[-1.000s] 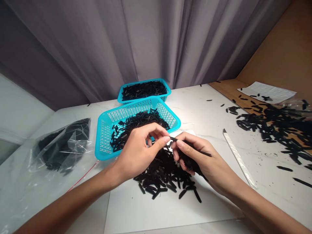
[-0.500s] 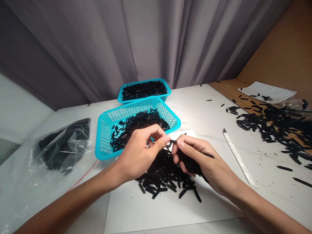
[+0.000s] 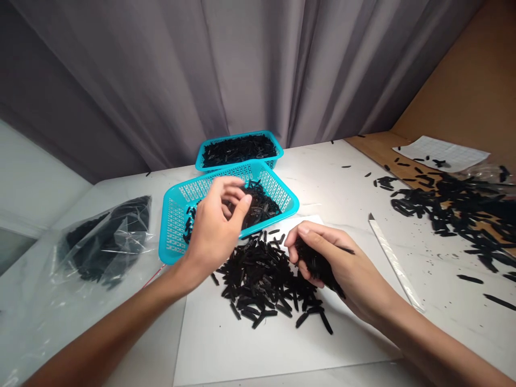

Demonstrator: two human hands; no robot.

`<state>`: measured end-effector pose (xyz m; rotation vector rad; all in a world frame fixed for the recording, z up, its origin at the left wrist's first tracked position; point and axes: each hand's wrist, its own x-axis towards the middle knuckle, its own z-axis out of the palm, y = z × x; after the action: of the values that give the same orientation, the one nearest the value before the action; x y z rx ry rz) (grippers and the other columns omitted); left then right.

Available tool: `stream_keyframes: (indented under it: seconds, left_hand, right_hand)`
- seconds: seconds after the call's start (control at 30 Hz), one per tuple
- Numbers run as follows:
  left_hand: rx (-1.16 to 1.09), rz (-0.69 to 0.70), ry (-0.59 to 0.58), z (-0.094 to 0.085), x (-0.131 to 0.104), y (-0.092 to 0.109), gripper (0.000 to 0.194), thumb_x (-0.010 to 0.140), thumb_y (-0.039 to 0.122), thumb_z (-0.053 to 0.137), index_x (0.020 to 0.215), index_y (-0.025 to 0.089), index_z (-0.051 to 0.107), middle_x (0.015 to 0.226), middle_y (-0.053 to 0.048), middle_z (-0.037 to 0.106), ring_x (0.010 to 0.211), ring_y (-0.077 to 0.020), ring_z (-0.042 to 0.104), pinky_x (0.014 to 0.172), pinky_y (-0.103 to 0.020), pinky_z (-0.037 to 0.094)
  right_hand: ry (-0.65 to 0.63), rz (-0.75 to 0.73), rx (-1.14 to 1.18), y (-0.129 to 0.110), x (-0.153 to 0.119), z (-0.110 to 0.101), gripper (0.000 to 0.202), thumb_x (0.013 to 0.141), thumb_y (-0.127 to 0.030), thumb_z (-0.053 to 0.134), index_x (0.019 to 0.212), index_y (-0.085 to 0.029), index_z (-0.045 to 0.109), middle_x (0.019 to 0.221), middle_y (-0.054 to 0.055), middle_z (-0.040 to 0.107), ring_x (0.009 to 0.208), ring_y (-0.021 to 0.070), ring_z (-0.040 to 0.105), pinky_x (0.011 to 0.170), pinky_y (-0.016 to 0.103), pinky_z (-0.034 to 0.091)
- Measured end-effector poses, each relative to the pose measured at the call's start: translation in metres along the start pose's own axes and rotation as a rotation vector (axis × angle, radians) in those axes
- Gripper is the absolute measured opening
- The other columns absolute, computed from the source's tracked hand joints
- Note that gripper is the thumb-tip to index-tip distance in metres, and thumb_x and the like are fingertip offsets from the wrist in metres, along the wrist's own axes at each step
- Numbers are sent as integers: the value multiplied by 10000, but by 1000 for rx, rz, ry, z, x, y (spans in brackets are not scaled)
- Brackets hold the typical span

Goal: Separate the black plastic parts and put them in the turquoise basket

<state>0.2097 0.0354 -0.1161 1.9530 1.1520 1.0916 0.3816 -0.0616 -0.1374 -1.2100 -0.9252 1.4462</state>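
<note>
Over the front blue basket (image 3: pixel 171 215), which holds many black strips, my left hand (image 3: pixel 220 226) hangs with its fingers apart and nothing seen between them. My right hand (image 3: pixel 322 252) is wrapped round a bundle of black strips (image 3: pixel 316 264), thumb on top, to the right of the loose pile. That pile of short black pieces (image 3: pixel 266 274) lies on a white board (image 3: pixel 226 349) in front of the basket.
A second blue basket (image 3: pixel 199 161) full of black pieces stands behind. At left lies a clear bag (image 3: pixel 108 242) with black contents. A white-handled knife (image 3: pixel 393 258) and scattered black strips (image 3: pixel 451 204) are at right, near a paper sheet (image 3: pixel 447 153).
My left hand has moved up and left from my right fingertips to over the front basket, and its fingers have opened. The small piece between both hands is no longer seen there.
</note>
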Motion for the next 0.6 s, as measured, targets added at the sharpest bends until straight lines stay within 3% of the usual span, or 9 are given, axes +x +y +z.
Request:
stream_keyframes:
  seconds: [0.03,0.1,0.2,0.3,0.47,0.6]
  left_hand:
    - [9,22,53,0,2,-1,295,901,249,642,1175,190,552,996,-23,647,920,-154,617,731,-266,459]
    - [20,83,6,-1,1,0,364,880,228,671,1221,197,549,1040,-29,649,939,-153,612,749,-266,463]
    - [60,249,-307,0,-9,7,155,887,252,681,1031,196,669,962,-12,670,894,-146,604,766,-270,460]
    - [125,375,-518,3,-21,11,164,891,271,687,1025,179,707,963,-31,653,895,-163,576,802,-296,459]
    - [144,442,-604,3,-23,11,163,903,272,675,996,150,729,980,-49,649,936,-179,559,844,-305,457]
    - [123,428,-685,3,-24,13,372,794,414,781,1000,111,719,941,-60,660,878,-187,589,785,-303,475]
  right_hand:
    - [1,17,27,0,0,0,303,947,-446,559,828,-185,656,695,3,586,502,84,498,398,158,328]
    - [-18,61,83,0,1,1,331,943,-478,554,870,-182,683,697,10,593,494,89,497,388,164,321]
    - [-42,125,149,0,-1,4,394,926,-539,554,879,-173,691,680,22,603,473,96,485,375,176,308]
    - [-50,174,162,1,-2,6,461,904,-587,563,764,-158,660,619,24,591,461,99,483,379,177,306]
    - [-99,196,144,4,-1,7,523,914,-632,505,729,-161,637,587,14,560,450,96,462,386,177,304]
    - [-141,208,112,6,0,7,593,939,-636,443,643,-148,605,523,7,508,423,83,414,390,186,294]
